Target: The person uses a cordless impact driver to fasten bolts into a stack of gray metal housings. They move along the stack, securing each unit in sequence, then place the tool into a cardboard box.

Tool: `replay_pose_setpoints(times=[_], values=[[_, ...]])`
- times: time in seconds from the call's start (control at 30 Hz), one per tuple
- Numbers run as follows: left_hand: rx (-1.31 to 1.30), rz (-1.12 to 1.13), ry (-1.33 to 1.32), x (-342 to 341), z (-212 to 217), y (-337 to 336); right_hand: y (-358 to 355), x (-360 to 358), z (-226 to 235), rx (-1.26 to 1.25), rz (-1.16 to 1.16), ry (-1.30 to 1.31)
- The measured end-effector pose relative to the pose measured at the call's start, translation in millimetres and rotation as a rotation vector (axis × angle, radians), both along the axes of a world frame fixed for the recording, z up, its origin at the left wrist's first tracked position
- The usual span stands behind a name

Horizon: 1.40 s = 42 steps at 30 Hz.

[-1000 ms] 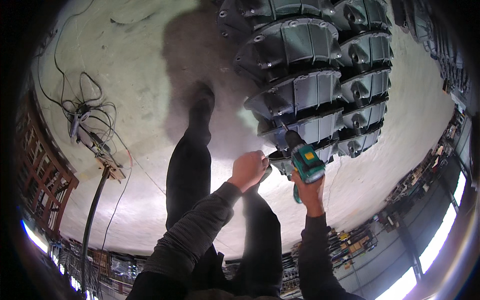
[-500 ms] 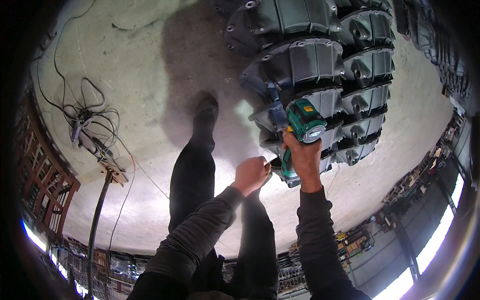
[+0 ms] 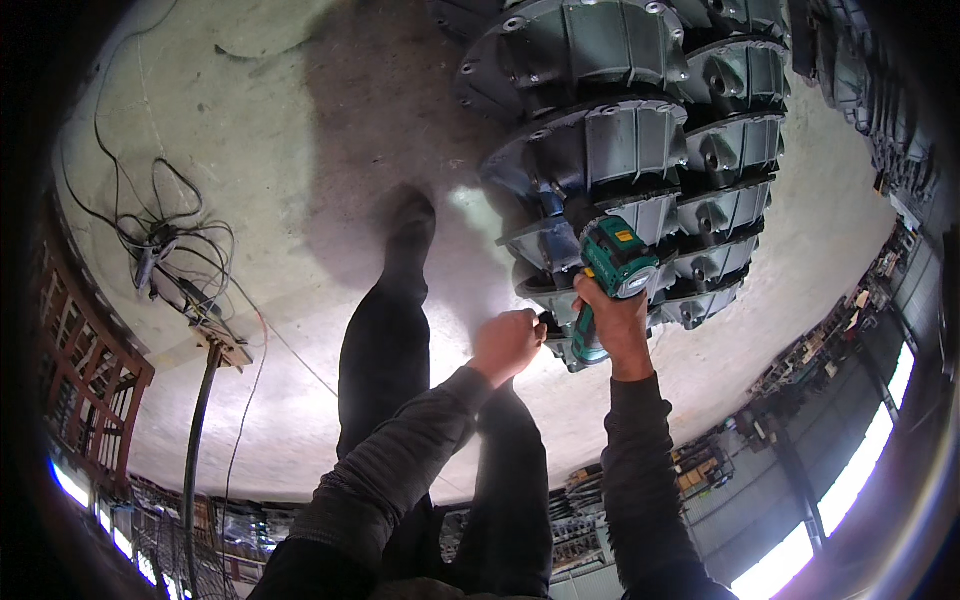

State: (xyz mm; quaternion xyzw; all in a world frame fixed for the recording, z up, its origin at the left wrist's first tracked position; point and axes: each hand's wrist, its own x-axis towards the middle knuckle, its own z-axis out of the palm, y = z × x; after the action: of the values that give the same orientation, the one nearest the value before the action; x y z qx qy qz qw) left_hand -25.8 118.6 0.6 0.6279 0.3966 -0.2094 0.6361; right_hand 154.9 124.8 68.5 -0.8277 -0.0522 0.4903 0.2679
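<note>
My right hand (image 3: 622, 318) is closed round the grip of a green and black cordless drill (image 3: 615, 252). The drill's front end points away and left, at the curved face of a dark, ribbed metal casting (image 3: 590, 148) with bolt holes along its rim. Whether the tip touches the casting cannot be made out. Lower and to the left, my left hand (image 3: 507, 345) is closed, fingers curled in, just left of the drill's base. Something small and dark shows at its fingertips, too small to name.
More castings like it stand piled in two columns (image 3: 733, 140) ahead and right. Dark cables (image 3: 165, 240) lie tangled on the concrete floor (image 3: 250, 120) at left, by a pole (image 3: 198, 430) with a wooden piece on top. A reddish-brown slatted frame (image 3: 88, 365) stands at the left edge.
The drill and my right hand have shifted slightly right and nearer to me. My left hand remains closed in nearly the same place. The view has tilted a little.
</note>
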Motion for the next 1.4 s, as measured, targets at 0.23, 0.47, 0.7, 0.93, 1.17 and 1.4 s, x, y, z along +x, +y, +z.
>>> replay_pose_setpoints(times=[0.23,0.47,0.7,0.93,1.17,1.4], values=[[0.045,0.042,-0.056,6,-2,9,-9,-16,-13,-0.039,-0.049,-0.076],[0.066,0.076,-0.019,13,-4,18,-8,-12,-11,-0.049,-0.031,-0.09],[0.149,0.206,0.005,23,-8,23,-12,-11,-15,-0.058,0.003,-0.115],[0.032,0.129,0.071,27,-4,20,6,-12,1,-0.085,-0.005,-0.069],[0.024,0.03,0.095,22,-8,5,4,-10,4,-0.114,-0.019,-0.049],[0.198,0.03,-0.019,-26,-9,7,-18,1,-6,0.061,0.31,-0.359]])
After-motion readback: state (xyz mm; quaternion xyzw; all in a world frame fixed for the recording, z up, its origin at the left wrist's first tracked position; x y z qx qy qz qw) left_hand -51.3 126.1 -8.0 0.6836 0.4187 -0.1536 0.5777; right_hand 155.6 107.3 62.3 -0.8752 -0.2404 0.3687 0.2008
